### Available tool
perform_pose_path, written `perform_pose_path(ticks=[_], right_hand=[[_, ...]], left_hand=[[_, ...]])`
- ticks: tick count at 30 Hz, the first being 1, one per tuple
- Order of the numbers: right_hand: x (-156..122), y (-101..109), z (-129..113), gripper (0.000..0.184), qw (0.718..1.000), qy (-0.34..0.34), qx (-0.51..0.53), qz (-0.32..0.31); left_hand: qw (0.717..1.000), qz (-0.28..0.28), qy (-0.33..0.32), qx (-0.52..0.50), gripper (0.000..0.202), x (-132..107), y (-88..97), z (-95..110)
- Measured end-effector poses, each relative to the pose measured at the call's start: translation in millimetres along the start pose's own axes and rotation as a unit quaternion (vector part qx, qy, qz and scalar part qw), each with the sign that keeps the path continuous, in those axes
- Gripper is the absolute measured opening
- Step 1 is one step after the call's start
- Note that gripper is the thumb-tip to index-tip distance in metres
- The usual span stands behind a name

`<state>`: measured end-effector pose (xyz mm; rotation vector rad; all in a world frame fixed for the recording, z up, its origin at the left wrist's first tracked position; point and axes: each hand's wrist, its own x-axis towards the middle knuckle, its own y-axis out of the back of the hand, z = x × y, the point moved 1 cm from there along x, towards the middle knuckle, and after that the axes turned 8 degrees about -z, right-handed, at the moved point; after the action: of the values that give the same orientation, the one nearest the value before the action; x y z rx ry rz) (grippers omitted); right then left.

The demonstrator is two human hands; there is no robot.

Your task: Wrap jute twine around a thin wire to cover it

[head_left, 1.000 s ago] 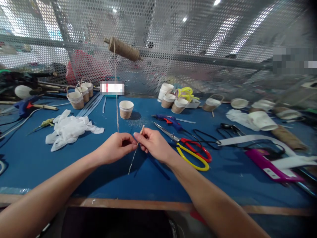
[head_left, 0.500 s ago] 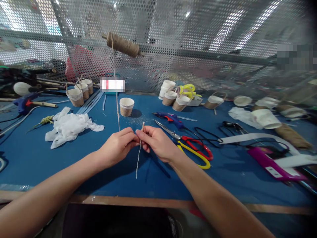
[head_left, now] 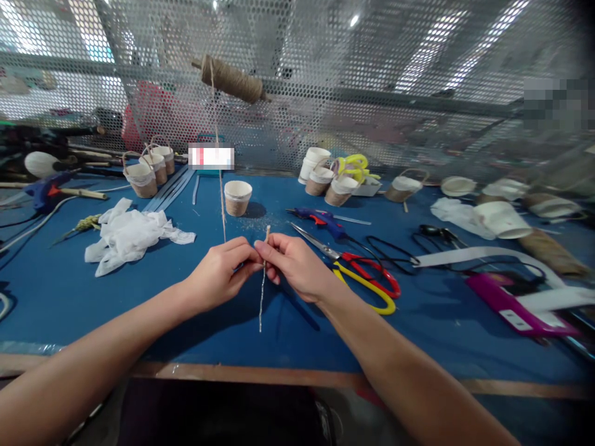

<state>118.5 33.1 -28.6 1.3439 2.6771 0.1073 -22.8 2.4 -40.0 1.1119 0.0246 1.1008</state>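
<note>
My left hand (head_left: 227,269) pinches the jute twine (head_left: 222,204), which runs down from the twine spool (head_left: 231,78) on the mesh. Touching it, my right hand (head_left: 292,263) has thumb and fingers closed on a thin pale wire (head_left: 261,306). The wire's upper tip is tan, as if wrapped in twine, and its lower end dangles free. My fingertips hide where twine and wire meet. Beyond my hands stands a small twine-wrapped paper cup (head_left: 237,198). Scissors (head_left: 344,260) with red and yellow handles lie right of my right hand.
A blue glue gun (head_left: 320,222) and a magenta power strip (head_left: 515,306) lie to the right with cords. Crumpled white fabric (head_left: 132,236) is at left. Small handled buckets (head_left: 142,179) stand in groups at the back, before a perforated metal screen (head_left: 372,56).
The hanging end of the wire has swung slightly to the right. Both hands keep their pinch in nearly the same place.
</note>
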Motion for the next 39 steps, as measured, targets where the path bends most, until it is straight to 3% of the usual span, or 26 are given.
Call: perform_pose_path(ticks=[7, 11, 14, 20, 24, 32, 39], right_hand=[[2.6, 1.0, 3.8, 0.033, 0.997, 0.027, -0.058, 0.036], [2.4, 0.7, 4.2, 0.03, 0.994, 0.039, -0.094, 0.029], [1.4, -0.1, 2.4, 0.029, 0.994, 0.042, -0.091, 0.031], [1.0, -1.0, 0.3, 0.033, 0.997, 0.053, -0.055, 0.032], [0.6, -1.6, 0.8, 0.033, 0.996, 0.06, -0.058, 0.024], [-1.3, -3.8, -2.2, 0.03, 0.994, 0.076, -0.071, 0.041], [-1.3, -3.2, -3.2, 0.033, 0.992, 0.079, -0.085, 0.046]], left_hand=[[0.987, -0.048, 0.131, -0.079, 0.016, 2.5, 2.5, -1.9], [0.948, -0.108, 0.21, -0.215, 0.019, 3.8, 4.6, -1.3], [0.911, -0.102, 0.244, -0.316, 0.02, 4.3, 4.8, 2.1], [0.851, -0.076, 0.284, -0.436, 0.017, 5.7, 3.2, 7.9], [0.828, -0.08, 0.297, -0.47, 0.016, 4.8, 2.2, 6.7], [0.811, -0.045, 0.322, -0.487, 0.015, 3.6, -2.5, 5.3], [0.812, -0.019, 0.314, -0.492, 0.015, 3.7, -4.6, 7.7]])
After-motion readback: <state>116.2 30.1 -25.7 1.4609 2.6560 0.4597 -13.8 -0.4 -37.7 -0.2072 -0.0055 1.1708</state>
